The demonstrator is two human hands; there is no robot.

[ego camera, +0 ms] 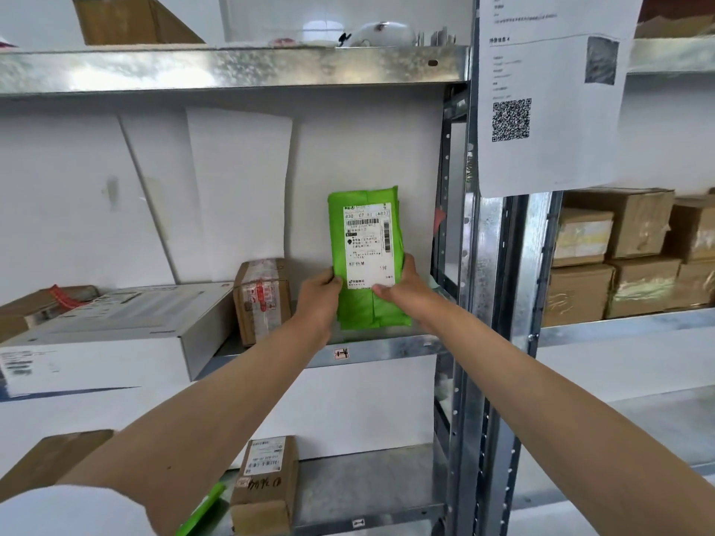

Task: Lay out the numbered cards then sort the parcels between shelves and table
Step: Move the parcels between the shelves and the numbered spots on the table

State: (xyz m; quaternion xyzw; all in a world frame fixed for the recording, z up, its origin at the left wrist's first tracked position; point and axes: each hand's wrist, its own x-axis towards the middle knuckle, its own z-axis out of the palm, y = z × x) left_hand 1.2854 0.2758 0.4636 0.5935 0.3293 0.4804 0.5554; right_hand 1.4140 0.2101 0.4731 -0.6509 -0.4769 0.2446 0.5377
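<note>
A green soft parcel [350,210] with a white shipping label stands upright on the middle shelf [387,348], near the right upright. My left hand [319,294] grips its lower left edge and my right hand [404,286] grips its lower right edge. Both arms reach forward from below. A small label tag [341,353] marks the shelf's front edge just below the parcel. No numbered cards are plainly readable.
Left of the parcel stand a taped brown box [263,299] and a long white box [116,330]. The lower shelf holds a brown box [267,481] and another green parcel [201,508]. Stacked cartons [619,253] fill the right-hand rack. A printed sheet with a QR code [541,90] hangs on the post.
</note>
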